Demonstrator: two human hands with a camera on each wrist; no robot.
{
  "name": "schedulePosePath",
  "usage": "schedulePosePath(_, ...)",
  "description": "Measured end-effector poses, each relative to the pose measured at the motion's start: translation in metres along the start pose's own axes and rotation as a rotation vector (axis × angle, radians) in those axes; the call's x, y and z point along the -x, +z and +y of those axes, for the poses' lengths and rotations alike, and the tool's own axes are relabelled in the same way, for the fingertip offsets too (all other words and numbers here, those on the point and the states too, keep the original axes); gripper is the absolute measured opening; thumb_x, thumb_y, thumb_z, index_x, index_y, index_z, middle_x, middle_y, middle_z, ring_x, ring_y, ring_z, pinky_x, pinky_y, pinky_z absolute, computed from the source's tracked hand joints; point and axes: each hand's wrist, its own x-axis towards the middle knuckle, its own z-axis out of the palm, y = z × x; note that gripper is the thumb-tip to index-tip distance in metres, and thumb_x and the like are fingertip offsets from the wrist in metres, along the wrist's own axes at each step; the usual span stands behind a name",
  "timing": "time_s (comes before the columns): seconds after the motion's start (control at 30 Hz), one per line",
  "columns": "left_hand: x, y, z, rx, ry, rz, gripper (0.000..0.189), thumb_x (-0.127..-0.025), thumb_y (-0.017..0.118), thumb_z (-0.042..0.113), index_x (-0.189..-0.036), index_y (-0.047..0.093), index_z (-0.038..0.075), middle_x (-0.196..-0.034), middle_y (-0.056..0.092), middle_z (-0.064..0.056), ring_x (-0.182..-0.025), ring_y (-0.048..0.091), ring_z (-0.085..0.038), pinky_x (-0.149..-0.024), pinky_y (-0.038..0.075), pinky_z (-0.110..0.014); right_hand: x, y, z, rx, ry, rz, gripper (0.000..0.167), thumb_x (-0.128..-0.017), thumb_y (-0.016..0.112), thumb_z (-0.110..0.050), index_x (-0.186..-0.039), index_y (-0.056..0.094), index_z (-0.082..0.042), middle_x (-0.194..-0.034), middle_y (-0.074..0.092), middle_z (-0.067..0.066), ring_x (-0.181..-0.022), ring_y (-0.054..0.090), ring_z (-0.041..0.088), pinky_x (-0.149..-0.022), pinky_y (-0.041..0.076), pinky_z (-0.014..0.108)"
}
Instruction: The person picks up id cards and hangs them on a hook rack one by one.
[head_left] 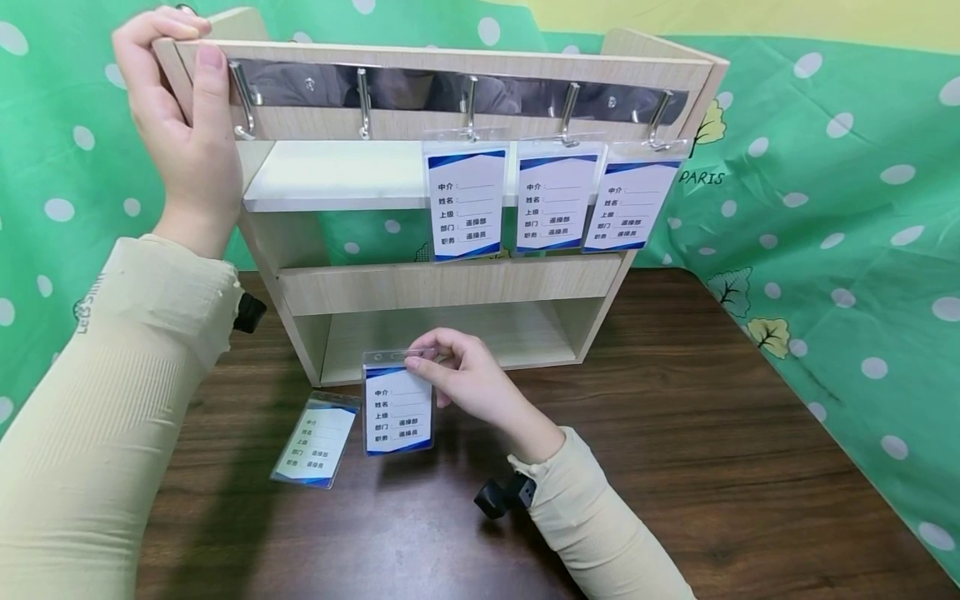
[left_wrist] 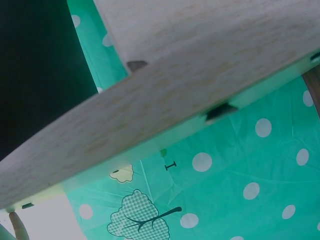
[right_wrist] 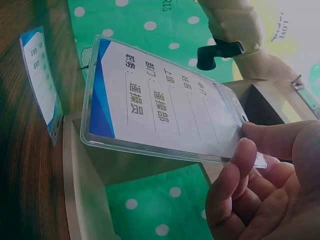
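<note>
I am viewing a dark wooden tabletop (head_left: 675, 433) backed by a green polka-dot cloth (head_left: 825, 208) that is draping down behind and to the right of my hands. A pale wooden rack (head_left: 450, 283) is standing on the table between my two arms, carrying a metal hook strip (head_left: 465, 92) along its top.

My left hand (head_left: 176, 117) is gripping the rack's upper left corner, fingers curling over the top edge and thumb lying on the front.

My right hand (head_left: 468, 375) is pinching the held badge card (head_left: 398, 404) by its top edge between thumb and fingertips, just in front of the rack's bottom opening.

A second badge card (head_left: 315, 440) is lying flat just left of the held one. Three hanging badge cards (head_left: 555, 200) are dangling from the right-hand hooks, above my right hand.
</note>
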Motion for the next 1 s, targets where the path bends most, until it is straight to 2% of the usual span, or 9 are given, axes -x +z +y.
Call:
schedulePosePath(0.43, 0.001, 0.000, 0.002, -0.001, -0.008, -0.004, 0.012, -0.090, 0.048, 0.003, -0.097, 0.051, 0.012, -0.108, 0.055, -0.004, -0.103, 0.054, -0.018, -0.092, 0.042, -0.023, 0.002, -0.008, -0.003, -0.014, -0.031, 0.033, 0.017, -0.095, 0.063, -0.009, -0.109, 0.065, 0.000, -0.093, 0.062, 0.014, -0.050, 0.049, 0.012, -0.048, 0.044, 0.022)
schedulePosePath(0.73, 0.001, 0.000, 0.001, -0.010, -0.006, -0.003, 0.012, -0.090, 0.047, 0.003, -0.096, 0.051, 0.012, -0.107, 0.055, -0.003, -0.101, 0.053, -0.017, -0.091, 0.041, -0.023, 0.007, -0.026, -0.013, -0.028, -0.079, 0.095, 0.017, -0.094, 0.063, -0.007, -0.109, 0.065, 0.002, -0.089, 0.066, 0.014, -0.049, 0.049, 0.011, -0.048, 0.046, 0.026)
schedulePosePath(1.0, 0.000, 0.000, 0.000, -0.009, -0.006, -0.003, 0.012, -0.090, 0.047, 0.002, -0.097, 0.051, 0.012, -0.107, 0.055, -0.002, -0.098, 0.053, -0.016, -0.089, 0.041, -0.022, 0.017, -0.042, -0.026, -0.044, -0.109, 0.153, 0.016, -0.094, 0.063, -0.005, -0.107, 0.064, 0.004, -0.081, 0.068, -0.003, -0.049, 0.051, 0.012, -0.049, 0.047, 0.028)
